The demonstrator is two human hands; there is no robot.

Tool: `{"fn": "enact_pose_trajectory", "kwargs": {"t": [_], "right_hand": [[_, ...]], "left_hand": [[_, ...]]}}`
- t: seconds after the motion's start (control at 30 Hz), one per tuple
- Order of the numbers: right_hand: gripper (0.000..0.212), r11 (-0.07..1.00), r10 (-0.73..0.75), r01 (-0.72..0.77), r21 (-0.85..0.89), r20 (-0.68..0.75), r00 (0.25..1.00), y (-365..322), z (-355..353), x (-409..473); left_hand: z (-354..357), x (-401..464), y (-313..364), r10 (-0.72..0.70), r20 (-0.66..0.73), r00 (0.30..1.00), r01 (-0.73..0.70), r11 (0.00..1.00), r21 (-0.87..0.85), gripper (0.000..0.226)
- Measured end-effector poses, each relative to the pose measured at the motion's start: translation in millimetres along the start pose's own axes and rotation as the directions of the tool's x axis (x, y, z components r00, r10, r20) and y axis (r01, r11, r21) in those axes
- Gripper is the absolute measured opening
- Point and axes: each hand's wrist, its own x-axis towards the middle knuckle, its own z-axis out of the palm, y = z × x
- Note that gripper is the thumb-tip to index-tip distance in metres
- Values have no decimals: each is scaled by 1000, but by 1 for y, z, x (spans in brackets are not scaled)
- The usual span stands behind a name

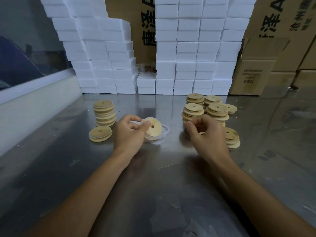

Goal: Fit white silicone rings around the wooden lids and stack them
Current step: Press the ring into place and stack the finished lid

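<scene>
On the table (153, 177) a tall stack of lids (104, 112) stands at the left, and a single lid (100, 133) lies just before it; the left hand (130, 134) is to the right of these, holding one lid (153, 128) tilted above some rings (164, 132) that lie on the table; the right hand (207, 132) is further right, before a group of lid stacks (205, 108); a low stack (231, 137) lies just right of this hand; behind everything, piled boxes (188, 57) stand in rows, with cartons (256, 69) at their right.
</scene>
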Motion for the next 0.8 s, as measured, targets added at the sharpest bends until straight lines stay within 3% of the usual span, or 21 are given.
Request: {"fn": "enact_pose_trajectory", "kwargs": {"t": [0.1,0.2,0.37,0.47,0.6,0.8], "right_hand": [[9,994,33,-42,-104,-84,996,3,-9,6],[6,942,68,-106,-319,-127,990,6,-17,10],[32,797,259,-249,-551,-60,964,8,-25,12],[37,758,310,-259,-599,-18,951,8,-26,12],[37,737,362,-285,-613,1,932,8,-27,12],[40,728,353,-261,-634,19,936,12,-29,13]], "left_hand": [[-8,10,0,35,-169,985,-32,999,25,17],[-22,23,-1,50,-306,951,-28,997,74,13],[-46,39,-10,-12,-455,891,76,990,122,16],[-55,42,-17,-43,-499,865,154,971,182,7],[-63,45,-26,-98,-511,854,264,927,265,13],[-68,50,-34,-60,-517,854,285,885,368,16]]}}
